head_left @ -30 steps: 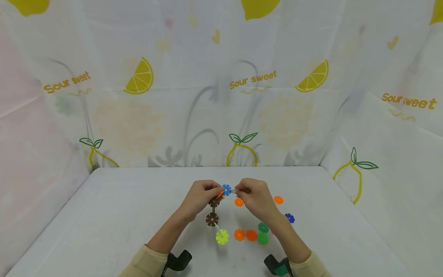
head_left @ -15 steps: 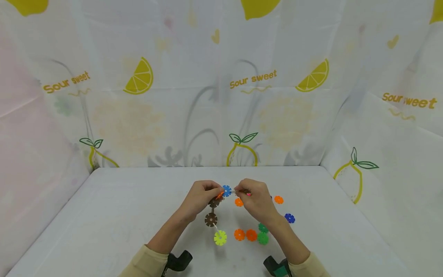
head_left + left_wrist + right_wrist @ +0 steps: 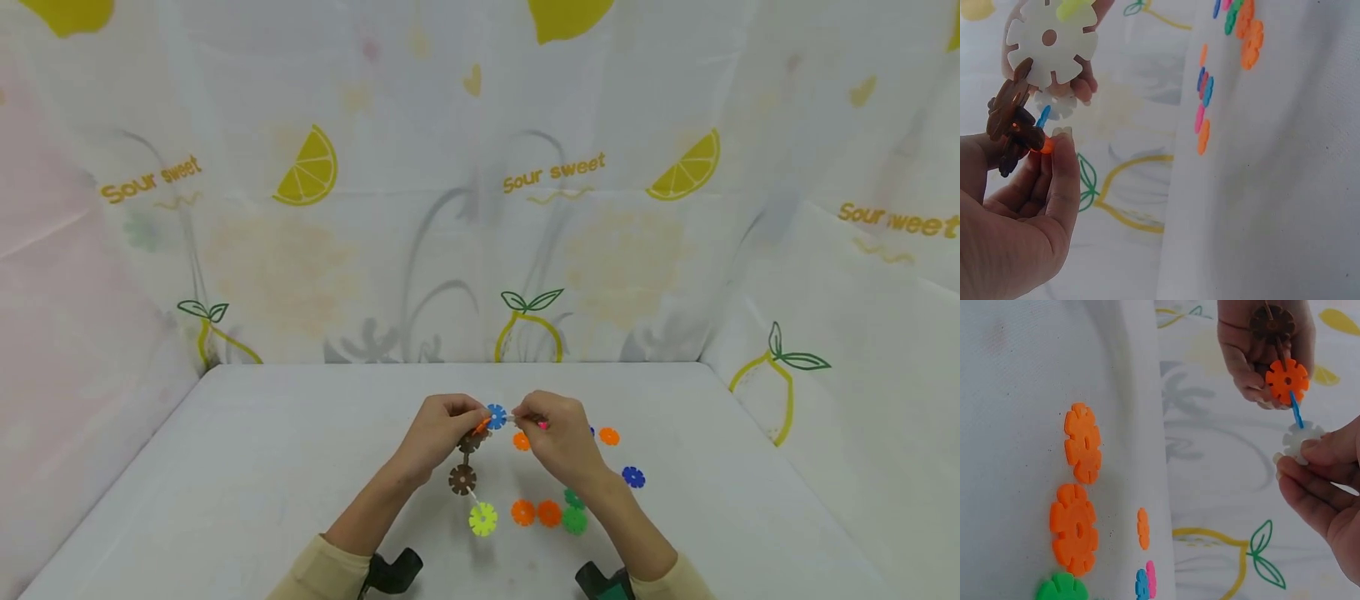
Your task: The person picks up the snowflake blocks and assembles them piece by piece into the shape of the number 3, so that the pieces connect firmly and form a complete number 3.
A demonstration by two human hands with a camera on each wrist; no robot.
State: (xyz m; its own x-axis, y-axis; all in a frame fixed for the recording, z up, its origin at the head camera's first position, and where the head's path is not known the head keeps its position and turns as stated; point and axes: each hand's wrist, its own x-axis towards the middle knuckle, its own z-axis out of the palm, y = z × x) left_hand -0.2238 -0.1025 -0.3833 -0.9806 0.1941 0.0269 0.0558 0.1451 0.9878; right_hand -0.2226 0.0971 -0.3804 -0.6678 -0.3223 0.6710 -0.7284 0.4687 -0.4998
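My left hand [image 3: 438, 429] pinches an orange notched snowflake disc [image 3: 1287, 381], part of a chain of interlocking discs. A brown disc [image 3: 462, 479], a large-looking white disc [image 3: 1072, 50] and a yellow-green disc [image 3: 483, 518] hang below that hand in the head view. A light blue disc [image 3: 496, 417] is slotted into the orange one and points toward my right hand [image 3: 558, 433]. Between thumb and fingers the right hand pinches another white disc [image 3: 1300, 433], whose edge meets the blue disc's edge. Both hands are raised above the table.
Loose discs lie on the white table [image 3: 300, 467]: orange ones [image 3: 550, 513], green ones [image 3: 574, 521], a dark blue one [image 3: 633, 477] and a far orange one [image 3: 609, 436]. Pink and light blue discs [image 3: 1142, 584] lie there too. Lemon-print cloth [image 3: 405, 250] walls the back and sides.
The head view has shifted slightly, so everything sits a little lower and to the right. Both hands keep their grips, and the white disc between them shows thinner than a second ago.
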